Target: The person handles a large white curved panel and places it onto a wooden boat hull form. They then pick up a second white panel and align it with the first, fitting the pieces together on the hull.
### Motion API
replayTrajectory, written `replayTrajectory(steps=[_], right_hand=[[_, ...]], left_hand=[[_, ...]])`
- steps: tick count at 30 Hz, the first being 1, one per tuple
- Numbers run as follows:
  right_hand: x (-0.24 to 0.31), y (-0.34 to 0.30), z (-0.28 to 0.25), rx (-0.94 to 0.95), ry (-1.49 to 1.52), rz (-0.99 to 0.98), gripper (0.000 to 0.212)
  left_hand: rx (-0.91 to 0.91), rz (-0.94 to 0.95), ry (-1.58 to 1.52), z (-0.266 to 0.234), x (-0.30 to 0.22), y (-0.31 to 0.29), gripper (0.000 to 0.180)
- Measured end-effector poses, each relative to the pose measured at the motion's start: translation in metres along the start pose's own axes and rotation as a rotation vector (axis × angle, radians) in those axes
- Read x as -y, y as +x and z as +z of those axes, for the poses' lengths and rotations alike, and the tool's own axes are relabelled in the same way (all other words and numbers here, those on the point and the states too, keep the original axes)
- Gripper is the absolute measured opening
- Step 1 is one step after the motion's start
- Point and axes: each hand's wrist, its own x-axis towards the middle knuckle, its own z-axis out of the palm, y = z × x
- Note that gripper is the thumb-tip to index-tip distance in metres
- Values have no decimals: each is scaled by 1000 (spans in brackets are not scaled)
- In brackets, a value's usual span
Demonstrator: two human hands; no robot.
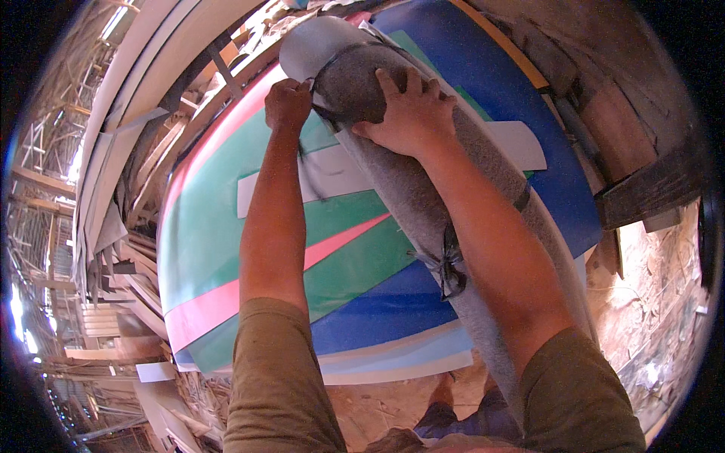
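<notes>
A long grey roll of felt-like sheet slants from the far middle toward me at the lower right. A black strip runs around its far end. My left hand is closed on that strip at the roll's left side, and a loose dark tail hangs below the fist. With fingers spread, my right hand lies flat on top of the roll, just to the near side of the strip. A second black tie, knotted, is around the roll nearer to me, beside my right forearm.
Under the roll lie large coloured sheets in green, red and blue, with a white strip across them. Curved pale sheets and wood scraps stand at the left. Dark boards lean at the right; the floor is brown and littered.
</notes>
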Motion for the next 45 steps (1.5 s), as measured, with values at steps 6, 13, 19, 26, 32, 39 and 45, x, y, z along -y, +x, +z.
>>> replayTrajectory(steps=[6, 13, 19, 26, 32, 39, 45], right_hand=[[-1, 2, 1, -3, -19, -5, 99], [3, -2, 3, -18, -72, -7, 99], [-2, -1, -4, 19, -56, 25, 115], [-10, 7, -8, 68, 2, 52, 119], [-12, 10, -4, 58, 49, 31, 120], [-33, 23, -4, 69, 173, -72, 122], [-24, 16, -7, 93, 86, -23, 124]], left_hand=[[386, -275, -813, -13, 26, 7, 18], [198, 126, -176, 8, 44, 40, 37], [53, -77, -283, 19, 19, -12, 50], [-136, -138, -631, 22, -12, -70, 54], [-112, -384, -542, -6, -66, -124, 52], [-146, -380, -736, -25, -63, -111, 46], [47, -466, -1236, -48, -41, -35, 31]])
